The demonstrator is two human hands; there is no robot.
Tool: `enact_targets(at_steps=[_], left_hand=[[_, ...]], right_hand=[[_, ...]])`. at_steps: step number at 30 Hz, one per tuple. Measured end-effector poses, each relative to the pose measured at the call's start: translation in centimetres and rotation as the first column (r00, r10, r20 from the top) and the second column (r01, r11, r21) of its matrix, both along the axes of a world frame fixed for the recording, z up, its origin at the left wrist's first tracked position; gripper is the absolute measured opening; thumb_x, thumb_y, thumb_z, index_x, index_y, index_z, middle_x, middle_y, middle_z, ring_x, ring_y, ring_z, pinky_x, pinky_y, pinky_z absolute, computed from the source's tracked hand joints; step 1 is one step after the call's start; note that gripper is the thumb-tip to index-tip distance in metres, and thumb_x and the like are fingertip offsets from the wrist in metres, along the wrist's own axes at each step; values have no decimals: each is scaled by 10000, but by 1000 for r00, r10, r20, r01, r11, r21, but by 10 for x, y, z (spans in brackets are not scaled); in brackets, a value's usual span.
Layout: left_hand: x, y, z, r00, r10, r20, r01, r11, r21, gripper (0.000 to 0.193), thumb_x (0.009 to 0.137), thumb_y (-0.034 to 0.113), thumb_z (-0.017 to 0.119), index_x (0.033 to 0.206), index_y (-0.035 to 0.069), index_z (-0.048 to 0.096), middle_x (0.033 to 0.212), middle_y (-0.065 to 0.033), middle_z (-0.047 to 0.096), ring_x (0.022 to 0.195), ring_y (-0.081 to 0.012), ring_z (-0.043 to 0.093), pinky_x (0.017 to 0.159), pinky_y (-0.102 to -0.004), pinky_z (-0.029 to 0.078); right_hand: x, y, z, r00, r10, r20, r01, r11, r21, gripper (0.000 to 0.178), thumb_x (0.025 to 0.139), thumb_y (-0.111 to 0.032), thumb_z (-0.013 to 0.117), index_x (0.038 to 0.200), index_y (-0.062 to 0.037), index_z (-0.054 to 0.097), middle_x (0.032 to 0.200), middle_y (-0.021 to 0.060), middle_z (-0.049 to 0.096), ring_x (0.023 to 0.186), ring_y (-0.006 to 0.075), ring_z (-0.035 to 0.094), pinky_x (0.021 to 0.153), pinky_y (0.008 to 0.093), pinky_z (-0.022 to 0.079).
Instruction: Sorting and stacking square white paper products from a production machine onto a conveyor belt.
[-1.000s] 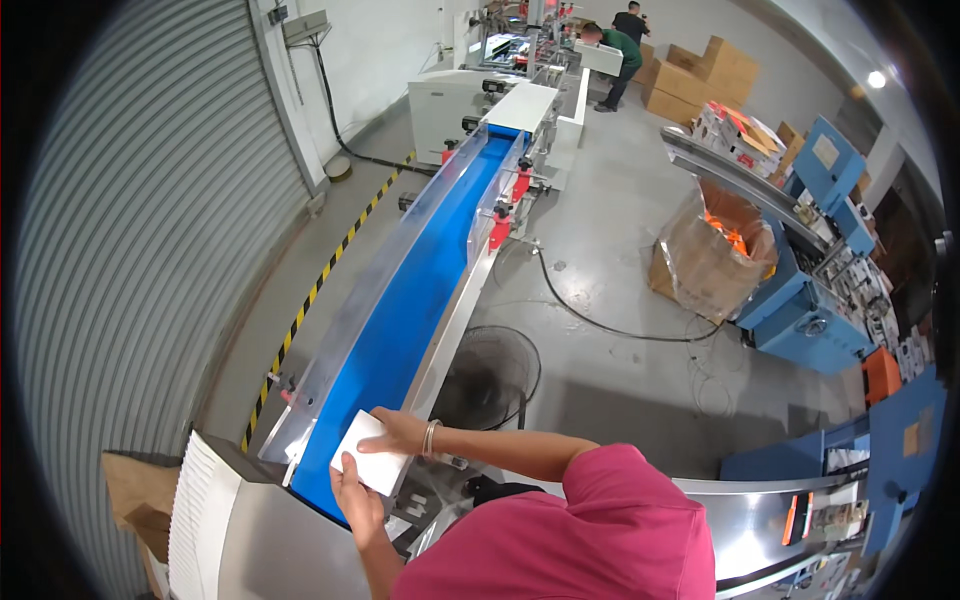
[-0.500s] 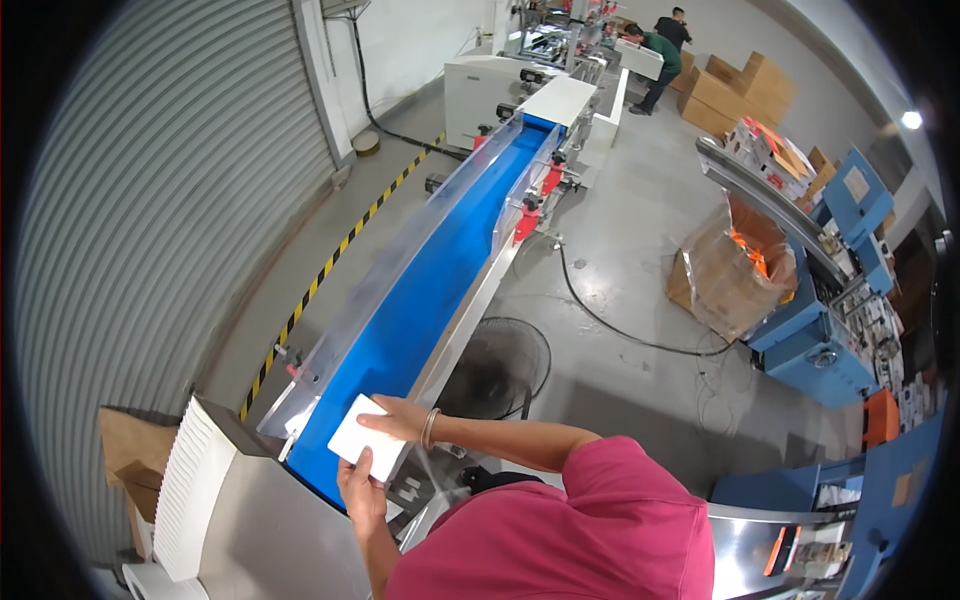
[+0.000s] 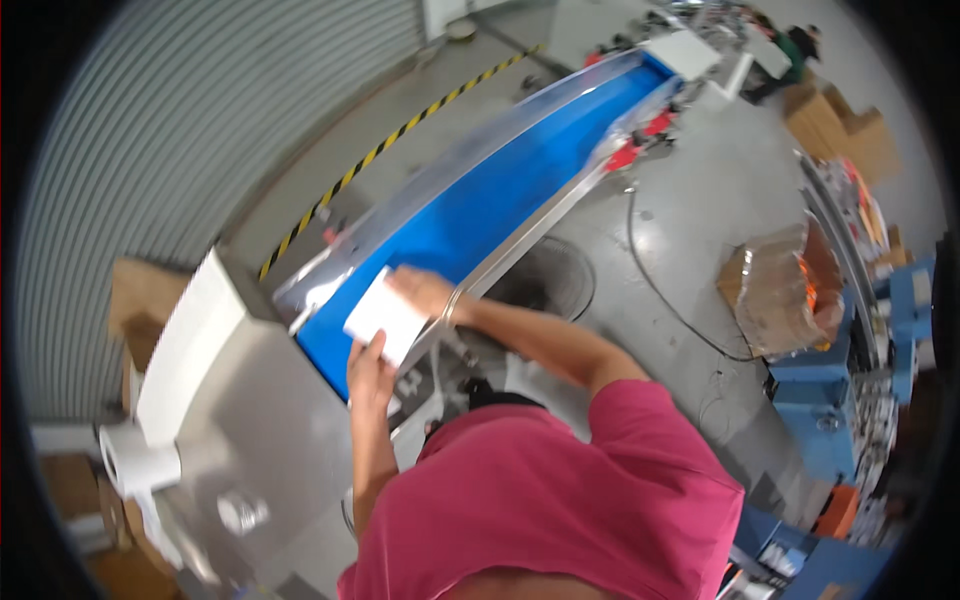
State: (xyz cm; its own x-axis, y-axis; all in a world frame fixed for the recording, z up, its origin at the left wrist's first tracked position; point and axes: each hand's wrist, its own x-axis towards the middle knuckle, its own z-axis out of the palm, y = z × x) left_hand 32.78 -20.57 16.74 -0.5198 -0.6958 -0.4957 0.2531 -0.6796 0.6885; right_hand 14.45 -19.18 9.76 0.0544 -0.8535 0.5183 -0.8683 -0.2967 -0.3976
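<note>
Grey concrete floor spread around a long conveyor with a blue belt that ran away toward the upper right, beside a corrugated shutter wall and a yellow-and-black stripe painted on the ground. At the near end of the belt a white pack, flat and roughly square, lay tilted across the belt's right edge. The left hand gripped the pack's near corner from below, fingers curled onto it, and the right hand lay flat over its far edge, palm down, so the pack sat between the two hands and touched both. A thin bracelet circled the right wrist. To the left of the hands stood a steel table, with an upright row of white sheets along its far side and a roll of white paper at its corner. A round fan guard rested on the floor just right of the belt, and a clear bag of orange goods stood well apart on the right, near blue machines. Cardboard boxes were stacked in the far right corner.
</note>
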Motion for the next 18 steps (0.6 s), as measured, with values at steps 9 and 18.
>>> enact_targets(at_steps=[9,18], left_hand=[[37,8,18,995,8,97,-6,1000,-15,195,868,123,527,1034,25,501,923,-148,617,795,-221,630,675,-304,516],[72,19,26,979,150,136,-140,987,-78,166,867,145,529,985,28,532,881,-128,627,755,-201,623,660,-291,504]], right_hand=[[-159,-25,15,839,-537,88,433,756,491,463,896,-450,346,959,-42,555,919,198,598,885,375,564,775,414,455],[-198,0,76,545,-815,-200,835,548,43,464,825,-400,501,1143,-62,480,1197,130,498,1124,330,435,897,451,366]])
